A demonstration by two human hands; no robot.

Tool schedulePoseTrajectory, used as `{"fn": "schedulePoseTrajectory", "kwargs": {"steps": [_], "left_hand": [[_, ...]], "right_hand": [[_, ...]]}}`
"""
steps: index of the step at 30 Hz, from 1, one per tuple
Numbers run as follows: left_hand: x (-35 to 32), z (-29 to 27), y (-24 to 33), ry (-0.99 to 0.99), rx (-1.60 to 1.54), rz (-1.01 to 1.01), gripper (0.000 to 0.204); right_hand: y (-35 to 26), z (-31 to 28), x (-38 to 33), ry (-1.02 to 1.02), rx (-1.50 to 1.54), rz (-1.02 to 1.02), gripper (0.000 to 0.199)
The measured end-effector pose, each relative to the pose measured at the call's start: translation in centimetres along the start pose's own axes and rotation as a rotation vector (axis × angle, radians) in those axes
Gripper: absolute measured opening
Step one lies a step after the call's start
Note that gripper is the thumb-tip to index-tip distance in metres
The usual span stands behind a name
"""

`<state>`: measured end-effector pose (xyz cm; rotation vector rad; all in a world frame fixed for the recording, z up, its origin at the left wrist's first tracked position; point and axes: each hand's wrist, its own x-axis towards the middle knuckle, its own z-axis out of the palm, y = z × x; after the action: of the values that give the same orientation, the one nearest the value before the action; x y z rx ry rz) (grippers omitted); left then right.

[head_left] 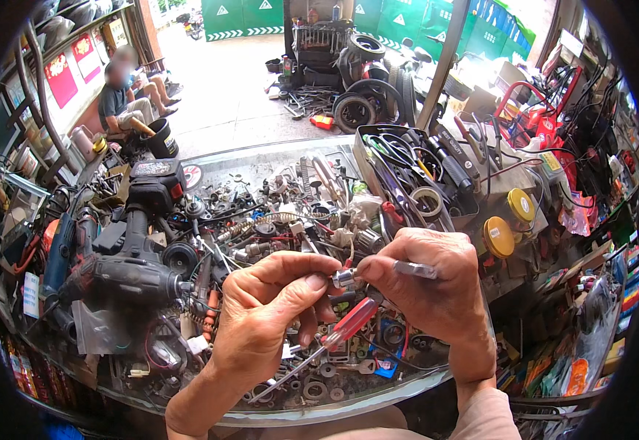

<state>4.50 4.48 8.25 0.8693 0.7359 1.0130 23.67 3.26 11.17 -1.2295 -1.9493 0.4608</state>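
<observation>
Between my two hands is a small silvery metal cylinder (344,277). My left hand (272,301) pinches its left end between thumb and forefinger. From the other side, the thumb and fingertips of my right hand (437,286) close on its right end. A flat, greyish metal piece (415,270) also juts out from between my right fingers; its kind is unclear. Just below the cylinder is a screwdriver (352,323) with a clear red handle, its thin shaft slanting down to the left. Whether it rests on the parts or against my left fingers I cannot tell.
Loose metal parts cover the glass-topped bench (363,392). A black impact wrench (129,275) lies left, a tool box (415,172) stands back right beside yellow round lids (498,236). Tyres (354,112) stand beyond the bench. Two people (125,99) sit far left.
</observation>
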Motion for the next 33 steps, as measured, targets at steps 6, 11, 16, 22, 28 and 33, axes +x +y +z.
{"fn": "schedulePoseTrajectory", "kwargs": {"steps": [6,11,16,22,28,33], "left_hand": [[-0.1,-0.1,0.2,-0.029,-0.008,-0.018,0.018],[-0.2,-0.1,0.1,-0.044,0.018,-0.001,0.017],[-0.4,-0.1,-0.2,-0.033,0.158,0.137,0.019],[-0.9,0.8,0.0,-0.060,0.380,0.280,0.025],[-0.8,0.8,-0.1,-0.110,0.509,0.311,0.026],[0.0,-0.3,0.2,-0.138,-0.032,0.042,0.021]], "right_hand": [[0.3,0.8,0.0,0.065,0.099,-0.058,0.021],[-0.2,0.3,0.1,-0.006,0.094,-0.013,0.023],[-0.3,0.3,0.0,-0.033,0.073,-0.011,0.023],[-0.3,0.5,-0.1,0.039,0.123,-0.012,0.020],[-0.9,0.7,-0.2,-0.014,0.158,0.007,0.019],[-1.5,-0.6,-0.7,0.190,0.450,0.306,0.036]]}}
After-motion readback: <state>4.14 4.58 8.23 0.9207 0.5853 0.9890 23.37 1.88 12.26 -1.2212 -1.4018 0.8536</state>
